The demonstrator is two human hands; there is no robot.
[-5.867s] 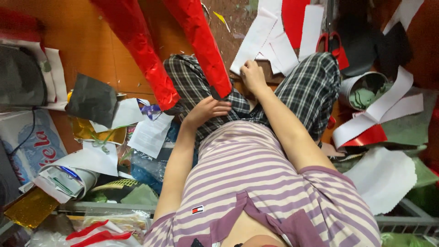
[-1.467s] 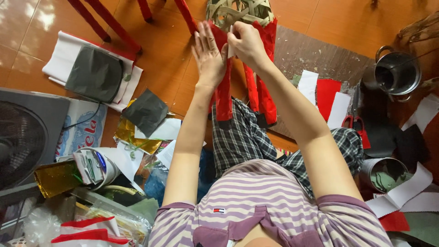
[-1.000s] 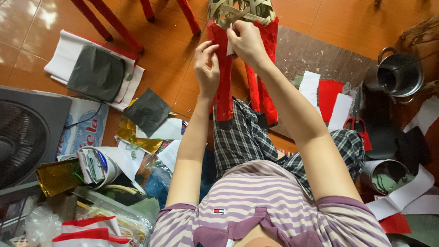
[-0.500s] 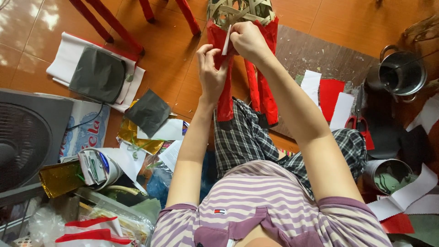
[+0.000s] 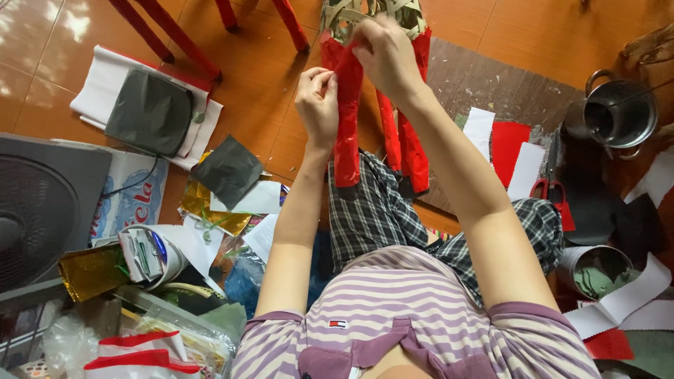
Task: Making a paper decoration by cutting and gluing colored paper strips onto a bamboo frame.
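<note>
A woven bamboo frame (image 5: 351, 15) stands at the top of the view with several red paper-covered legs hanging from it. My right hand (image 5: 385, 56) presses its fingers on the top of the left red leg (image 5: 347, 133), just under the frame. My left hand (image 5: 318, 104) pinches the left edge of that same red leg, a little lower down. Two more red legs (image 5: 407, 140) hang to the right behind my right forearm. My checked trousers (image 5: 372, 210) lie below them.
A metal pot (image 5: 619, 116) stands at the right, a tin (image 5: 593, 270) of green scraps lower right, red-handled scissors (image 5: 551, 193) near white and red paper sheets (image 5: 507, 147). Left: a fan (image 5: 38, 210), dark paper squares (image 5: 228, 168), gold foil (image 5: 91, 270), red chair legs (image 5: 168, 31).
The view went from my lap to the frame held up. In the last second my left hand slid from flat against the red leg down to pinching its edge; my right hand stayed at the top.
</note>
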